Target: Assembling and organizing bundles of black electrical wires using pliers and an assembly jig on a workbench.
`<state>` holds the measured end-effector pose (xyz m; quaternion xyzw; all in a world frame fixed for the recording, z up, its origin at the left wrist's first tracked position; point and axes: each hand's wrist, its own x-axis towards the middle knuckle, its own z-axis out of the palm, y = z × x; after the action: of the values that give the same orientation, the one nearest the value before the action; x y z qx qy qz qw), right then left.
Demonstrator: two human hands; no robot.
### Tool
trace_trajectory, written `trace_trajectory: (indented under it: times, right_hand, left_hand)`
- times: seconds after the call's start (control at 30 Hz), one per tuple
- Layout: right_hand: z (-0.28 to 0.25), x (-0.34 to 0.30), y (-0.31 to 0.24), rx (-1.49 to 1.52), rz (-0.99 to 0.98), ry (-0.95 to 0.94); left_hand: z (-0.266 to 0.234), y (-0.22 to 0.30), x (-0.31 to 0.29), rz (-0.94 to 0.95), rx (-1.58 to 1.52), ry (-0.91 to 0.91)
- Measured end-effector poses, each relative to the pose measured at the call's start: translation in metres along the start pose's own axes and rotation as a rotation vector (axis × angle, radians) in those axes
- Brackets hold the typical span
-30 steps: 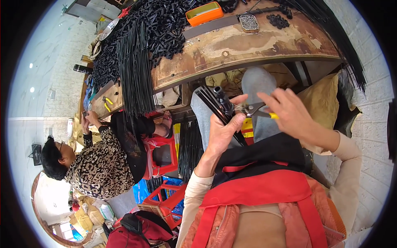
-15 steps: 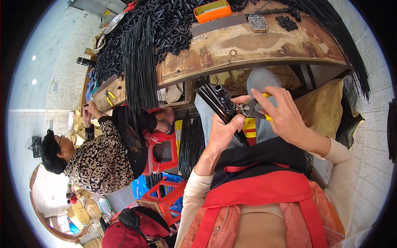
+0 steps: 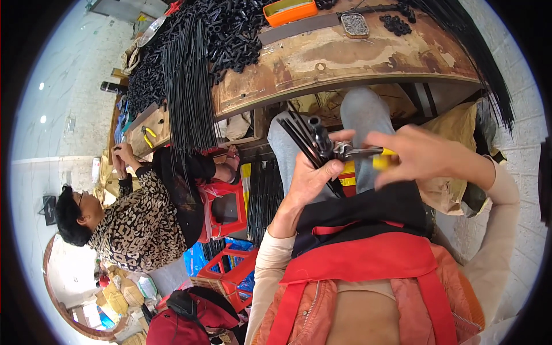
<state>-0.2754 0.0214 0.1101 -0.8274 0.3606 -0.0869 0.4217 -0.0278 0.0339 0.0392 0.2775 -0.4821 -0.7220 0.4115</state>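
My left hand [image 3: 307,178] is closed around a bundle of thin black rods [image 3: 298,137] and a black tubular fitting [image 3: 320,137] with an open round end. My right hand [image 3: 418,152], smeared by motion, grips the yellow handles of a pair of pliers [image 3: 362,153]. The dark jaws of the pliers meet the side of the fitting, close to my left fingers. Small wire ends there are too blurred to make out. Both hands are above my lap, in front of the bench edge.
The worn wooden bench [image 3: 345,60] carries a heap of black tubular parts [image 3: 230,34], hanging black rods [image 3: 187,92], an orange box [image 3: 290,12] and a tin of small metal pieces [image 3: 355,26]. A co-worker [image 3: 141,224] sits at left, near red stools [image 3: 227,210].
My right hand has swung right and slightly down, its wrist turned. The pliers' handles have come closer together and point more to the right. My left hand keeps its hold.
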Motion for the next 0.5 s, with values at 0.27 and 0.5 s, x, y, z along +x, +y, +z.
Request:
trace_trajectory:
  times: [0.27,0.5]
  right_hand:
    - [0.001,-0.007,-0.004,-0.542,-0.248,0.480]
    - [-0.009,-0.007,-0.033,0.626,0.459,-0.361]
  left_hand:
    - [0.008,-0.004,0.003,0.044,-0.020,0.108]
    - [-0.001,-0.006,-0.006,0.047,-0.031,-0.030]
